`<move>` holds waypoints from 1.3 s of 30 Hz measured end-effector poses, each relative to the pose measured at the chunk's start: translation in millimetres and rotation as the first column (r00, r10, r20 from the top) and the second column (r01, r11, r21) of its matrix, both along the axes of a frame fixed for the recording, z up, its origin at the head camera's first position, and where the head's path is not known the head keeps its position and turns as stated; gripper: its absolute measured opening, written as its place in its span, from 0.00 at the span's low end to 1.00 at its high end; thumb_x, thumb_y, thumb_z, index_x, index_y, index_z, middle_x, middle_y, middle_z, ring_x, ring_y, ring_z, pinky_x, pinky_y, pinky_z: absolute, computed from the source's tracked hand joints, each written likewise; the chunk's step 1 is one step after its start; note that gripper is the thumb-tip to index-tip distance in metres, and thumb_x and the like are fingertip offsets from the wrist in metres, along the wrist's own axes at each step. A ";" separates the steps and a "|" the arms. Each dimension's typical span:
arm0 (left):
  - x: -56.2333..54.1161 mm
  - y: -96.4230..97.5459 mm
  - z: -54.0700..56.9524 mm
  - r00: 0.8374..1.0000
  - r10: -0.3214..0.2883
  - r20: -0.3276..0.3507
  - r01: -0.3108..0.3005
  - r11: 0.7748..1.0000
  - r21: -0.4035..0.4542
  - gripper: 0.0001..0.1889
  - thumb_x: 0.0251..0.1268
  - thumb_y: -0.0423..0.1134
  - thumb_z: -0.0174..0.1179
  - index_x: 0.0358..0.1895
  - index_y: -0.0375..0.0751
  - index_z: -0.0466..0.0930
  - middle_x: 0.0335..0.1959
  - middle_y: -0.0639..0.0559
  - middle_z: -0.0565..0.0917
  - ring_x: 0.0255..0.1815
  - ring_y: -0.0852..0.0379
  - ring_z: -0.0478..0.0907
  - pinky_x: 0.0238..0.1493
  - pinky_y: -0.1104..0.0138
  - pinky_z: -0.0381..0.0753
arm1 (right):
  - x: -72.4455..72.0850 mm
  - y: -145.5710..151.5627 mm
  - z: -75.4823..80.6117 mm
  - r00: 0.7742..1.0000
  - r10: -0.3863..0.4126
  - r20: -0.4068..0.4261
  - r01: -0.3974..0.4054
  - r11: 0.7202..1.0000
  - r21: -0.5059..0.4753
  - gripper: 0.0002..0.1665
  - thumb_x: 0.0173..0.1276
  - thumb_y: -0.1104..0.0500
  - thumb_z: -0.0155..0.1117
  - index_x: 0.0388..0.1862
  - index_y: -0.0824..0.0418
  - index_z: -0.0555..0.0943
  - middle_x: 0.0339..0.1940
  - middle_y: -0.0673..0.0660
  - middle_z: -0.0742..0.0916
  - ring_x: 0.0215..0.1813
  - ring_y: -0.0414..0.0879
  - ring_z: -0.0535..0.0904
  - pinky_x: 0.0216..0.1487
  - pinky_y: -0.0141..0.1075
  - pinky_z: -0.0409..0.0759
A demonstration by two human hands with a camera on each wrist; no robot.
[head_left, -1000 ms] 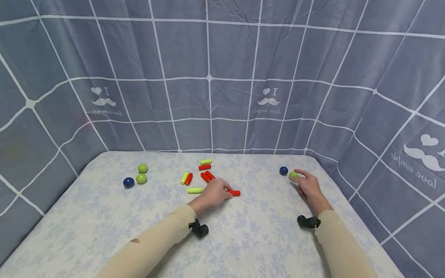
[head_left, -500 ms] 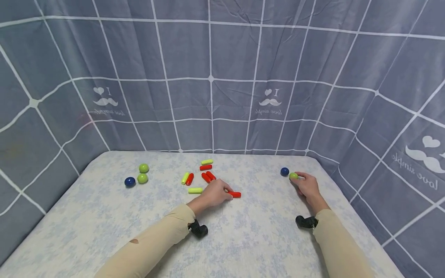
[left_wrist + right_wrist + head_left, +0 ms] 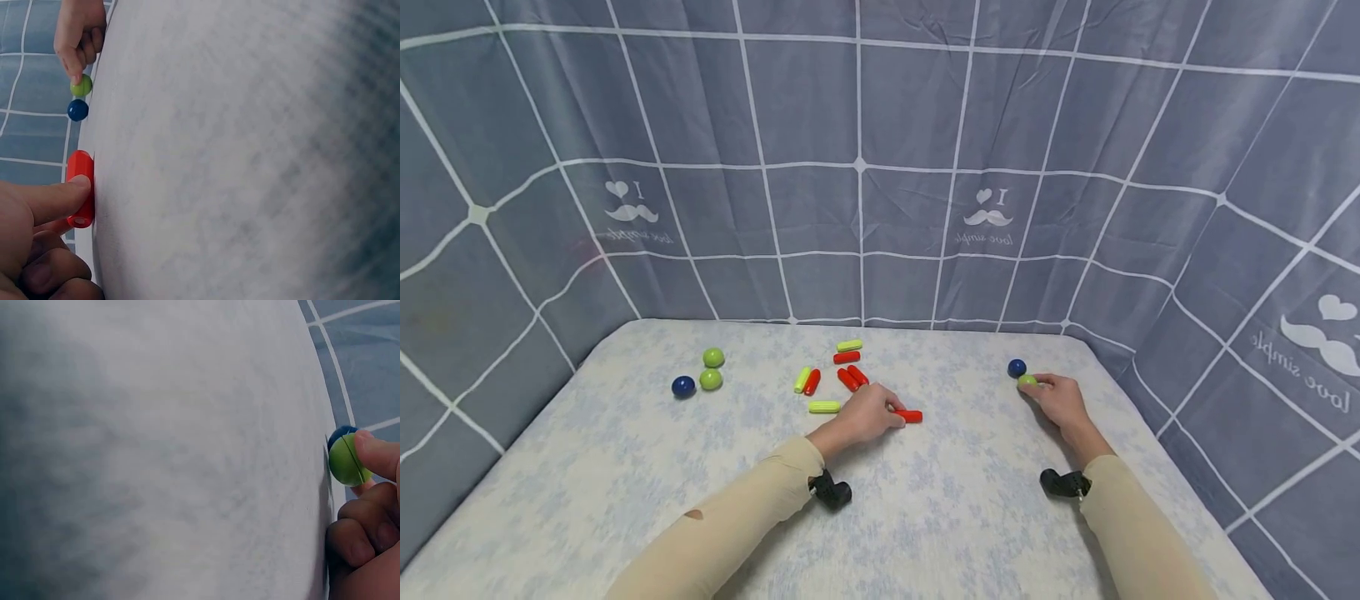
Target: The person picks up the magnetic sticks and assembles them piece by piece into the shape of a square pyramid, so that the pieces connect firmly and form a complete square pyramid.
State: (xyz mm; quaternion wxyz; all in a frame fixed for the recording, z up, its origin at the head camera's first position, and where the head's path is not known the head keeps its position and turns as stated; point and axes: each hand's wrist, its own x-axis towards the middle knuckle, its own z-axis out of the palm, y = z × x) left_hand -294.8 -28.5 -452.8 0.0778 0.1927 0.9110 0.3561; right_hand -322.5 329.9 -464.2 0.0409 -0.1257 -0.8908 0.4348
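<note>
My left hand [image 3: 867, 412] pinches a short red stick [image 3: 913, 416] low over the table, thumb laid along its side. In the left wrist view the red stick [image 3: 80, 164] has a hole in its near end. On the right, my right hand [image 3: 1062, 404] pinches a green ball [image 3: 1026, 380] between thumb and fingers, the other fingers curled under. A blue ball [image 3: 1017, 367] lies just beyond the green one. In the right wrist view, a seam line crosses the green ball [image 3: 344, 465], which partly covers the blue ball [image 3: 341, 432].
Left of my left hand lie several red sticks [image 3: 812, 382] and yellow-green sticks [image 3: 824, 407]. At the far left sit a blue ball [image 3: 683, 387] and two green balls [image 3: 711, 379]. A grey checked curtain [image 3: 895, 208] encloses the patterned table [image 3: 970, 500].
My right hand has shifted slightly left, bringing the green ball closer to the blue one. My left hand keeps its pinch on the red stick in nearly the same place.
</note>
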 end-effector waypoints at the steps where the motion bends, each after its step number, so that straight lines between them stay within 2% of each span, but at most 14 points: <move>1: -0.4 0.2 0.8 1.000 0.000 -0.003 0.000 1.000 -0.001 0.07 0.62 0.39 0.70 0.41 0.44 0.92 0.39 0.54 0.88 0.37 0.58 0.77 0.40 0.65 0.75 | 0.9 -1.0 0.4 1.000 0.011 -0.005 -0.011 1.000 0.004 0.30 0.72 0.51 0.63 0.64 0.71 0.77 0.66 0.71 0.78 0.65 0.61 0.73 0.65 0.54 0.71; 7: 0.2 0.7 3.7 1.000 0.001 0.003 -0.001 1.000 -0.015 0.07 0.63 0.39 0.70 0.41 0.44 0.91 0.39 0.54 0.88 0.36 0.59 0.76 0.40 0.66 0.74 | 6.6 -7.6 2.2 0.997 0.079 -0.018 -0.078 0.996 0.043 0.32 0.71 0.48 0.65 0.63 0.71 0.78 0.61 0.69 0.82 0.59 0.58 0.77 0.60 0.49 0.75; 11: -0.1 1.4 2.8 1.000 0.002 0.010 -0.002 1.000 -0.006 0.06 0.62 0.39 0.70 0.41 0.44 0.91 0.39 0.55 0.88 0.37 0.59 0.76 0.40 0.66 0.74 | 9.4 -12.3 3.2 0.992 0.124 -0.024 -0.122 0.990 0.078 0.32 0.70 0.48 0.67 0.62 0.72 0.79 0.44 0.62 0.85 0.45 0.50 0.75 0.49 0.41 0.75; 14: -0.9 2.5 2.9 1.000 0.002 0.016 -0.002 1.000 0.003 0.06 0.62 0.39 0.70 0.41 0.45 0.91 0.40 0.55 0.87 0.39 0.59 0.76 0.41 0.65 0.75 | 11.2 -17.0 4.2 0.986 0.165 -0.034 -0.161 0.982 0.093 0.31 0.70 0.49 0.67 0.61 0.73 0.79 0.30 0.53 0.79 0.37 0.46 0.70 0.40 0.36 0.70; 16: -0.9 3.0 3.7 1.000 0.004 0.021 -0.004 1.000 0.006 0.07 0.62 0.39 0.70 0.41 0.45 0.91 0.41 0.55 0.87 0.40 0.59 0.77 0.43 0.65 0.76 | 12.4 -20.8 4.5 0.981 0.191 -0.037 -0.187 0.978 0.093 0.30 0.70 0.51 0.68 0.60 0.72 0.80 0.26 0.49 0.76 0.34 0.44 0.68 0.36 0.35 0.68; 18: -0.7 3.3 4.6 1.000 0.006 0.023 -0.006 1.000 0.007 0.07 0.62 0.39 0.70 0.42 0.44 0.91 0.41 0.54 0.87 0.40 0.58 0.77 0.44 0.64 0.76 | 13.2 -25.7 4.8 0.975 0.217 -0.036 -0.214 0.973 0.086 0.28 0.69 0.52 0.68 0.59 0.72 0.81 0.24 0.49 0.73 0.31 0.44 0.67 0.33 0.34 0.66; 20: 0.0 3.1 5.0 1.000 0.010 0.026 -0.010 1.000 0.005 0.07 0.62 0.39 0.70 0.42 0.44 0.91 0.41 0.54 0.87 0.41 0.59 0.77 0.44 0.64 0.76 | 14.3 -30.9 5.3 0.969 0.244 -0.033 -0.240 0.967 0.082 0.27 0.69 0.52 0.69 0.58 0.72 0.81 0.25 0.50 0.75 0.31 0.44 0.67 0.33 0.34 0.67; 25: 1.7 1.5 3.9 0.999 0.020 0.026 -0.020 1.000 0.001 0.06 0.62 0.39 0.70 0.40 0.45 0.91 0.40 0.55 0.86 0.37 0.58 0.75 0.40 0.65 0.73 | 18.1 -46.1 10.0 0.951 0.307 -0.030 -0.304 0.949 0.079 0.27 0.67 0.53 0.71 0.57 0.71 0.82 0.32 0.53 0.81 0.34 0.45 0.69 0.37 0.34 0.69; 33: 1.3 0.1 3.0 1.000 0.022 0.022 -0.023 1.000 0.008 0.05 0.62 0.39 0.71 0.39 0.46 0.91 0.40 0.55 0.86 0.37 0.58 0.75 0.40 0.65 0.73 | 22.4 -68.9 14.7 0.920 0.391 -0.029 -0.389 0.920 0.042 0.24 0.65 0.53 0.73 0.54 0.67 0.84 0.20 0.47 0.67 0.25 0.41 0.60 0.27 0.33 0.61; 39: 0.9 1.3 2.4 0.999 0.025 0.021 -0.025 1.000 0.000 0.06 0.61 0.39 0.71 0.40 0.45 0.91 0.40 0.55 0.87 0.40 0.59 0.76 0.42 0.64 0.75 | 23.9 -81.5 12.8 0.895 0.445 -0.032 -0.445 0.895 -0.008 0.22 0.64 0.53 0.73 0.52 0.65 0.85 0.17 0.47 0.65 0.22 0.40 0.58 0.25 0.32 0.60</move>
